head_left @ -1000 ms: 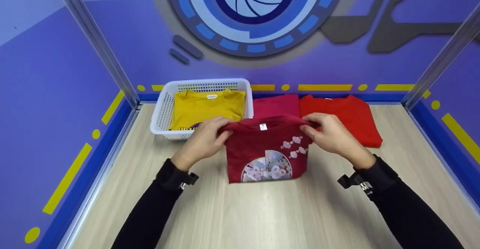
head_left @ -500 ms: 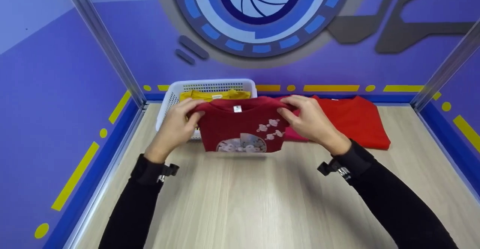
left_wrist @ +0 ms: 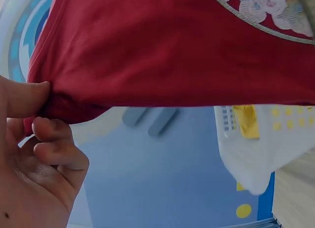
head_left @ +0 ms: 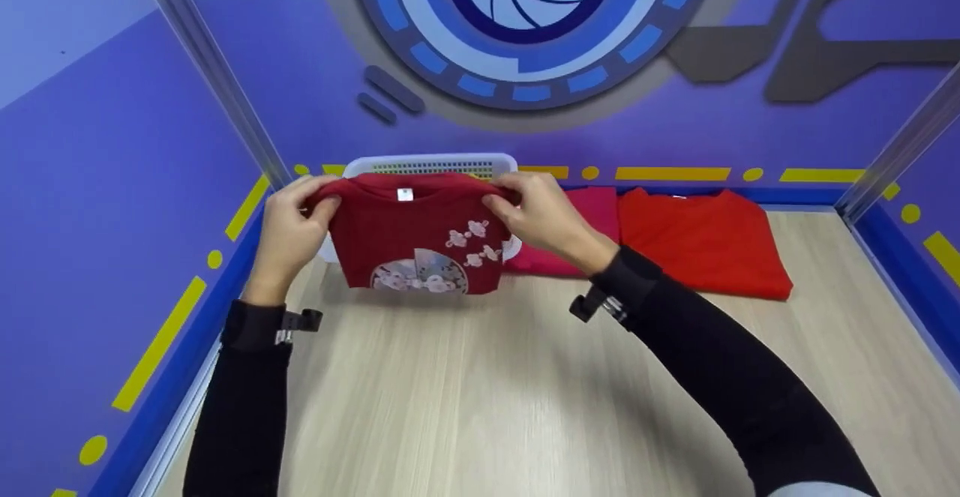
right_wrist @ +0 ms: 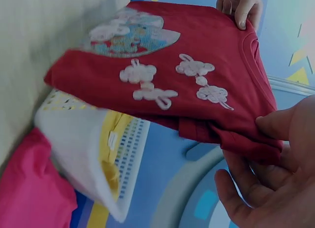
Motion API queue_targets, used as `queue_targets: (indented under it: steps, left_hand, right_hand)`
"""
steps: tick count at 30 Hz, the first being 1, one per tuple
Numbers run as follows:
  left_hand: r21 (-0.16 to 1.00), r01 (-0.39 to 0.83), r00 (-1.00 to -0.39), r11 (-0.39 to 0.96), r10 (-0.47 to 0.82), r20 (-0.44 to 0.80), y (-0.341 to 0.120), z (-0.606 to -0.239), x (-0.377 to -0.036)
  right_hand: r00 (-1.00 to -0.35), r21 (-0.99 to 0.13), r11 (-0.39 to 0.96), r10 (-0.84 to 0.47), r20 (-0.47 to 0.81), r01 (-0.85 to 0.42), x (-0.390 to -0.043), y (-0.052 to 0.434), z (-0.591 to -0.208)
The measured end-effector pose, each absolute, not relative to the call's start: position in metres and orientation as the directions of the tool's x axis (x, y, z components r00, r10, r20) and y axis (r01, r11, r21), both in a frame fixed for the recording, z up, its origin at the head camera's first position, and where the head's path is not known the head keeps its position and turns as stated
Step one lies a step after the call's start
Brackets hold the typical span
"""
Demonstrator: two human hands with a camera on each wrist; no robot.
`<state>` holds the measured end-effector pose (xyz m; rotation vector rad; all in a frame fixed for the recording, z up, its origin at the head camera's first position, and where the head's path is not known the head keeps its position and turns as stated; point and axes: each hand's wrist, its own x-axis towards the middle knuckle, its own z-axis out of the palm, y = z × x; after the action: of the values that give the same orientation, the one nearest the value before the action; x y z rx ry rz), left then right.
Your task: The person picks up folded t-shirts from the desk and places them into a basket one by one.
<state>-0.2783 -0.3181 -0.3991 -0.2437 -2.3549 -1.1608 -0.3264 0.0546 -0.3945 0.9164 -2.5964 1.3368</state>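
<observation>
Dark red folded T-shirt (head_left: 416,238) hangs in the air over the white basket (head_left: 431,165) at the table's far left corner, with the yellow shirt (right_wrist: 110,144) lying inside. The left hand (head_left: 289,231) pinches its left shoulder corner between thumb and curled fingers; the right hand (head_left: 544,216) pinches the right one the same way. To do this well, I judge both corners should stay level, so the fold holds, and come down squarely inside the rim. A pink shirt (head_left: 577,227) and a red shirt (head_left: 701,238) lie along the far edge.
</observation>
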Motion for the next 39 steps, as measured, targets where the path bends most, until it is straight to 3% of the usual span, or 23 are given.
queue_targets:
  steps: [6,15,26,33,39]
  left_hand:
    - [0.697,0.321,-0.849,0.642,-0.132,0.512,-0.327,-0.389,-0.298]
    - [0.63,0.233,-0.87,0.741,-0.131,0.475,-0.321,-0.381,-0.348]
    - [0.604,0.057,-0.979,0.795,-0.075,0.191,-0.318,-0.396,-0.395]
    - [0.561,-0.022,-0.999,0.828,-0.04,0.02,-0.316,-0.423,-0.409]
    - [0.552,-0.003,-1.0,0.834,0.002,-0.008,-0.317,-0.44,-0.411]
  right_hand:
    - [-0.817,-0.691,0.484,-0.504,0.281,-0.537,-0.348,0.036,-0.383]
    - [-0.824,-0.547,0.632,-0.52,0.226,-0.549,-0.4,0.023,-0.381]
    - [-0.878,-0.52,0.712,-0.433,0.203,-0.471,-0.426,0.024,-0.419]
    - [-0.878,-0.441,0.763,-0.45,0.162,-0.473,-0.433,0.017,-0.445]
    - [-0.87,-0.348,0.798,-0.465,0.163,-0.492,-0.438,0.014,-0.458]
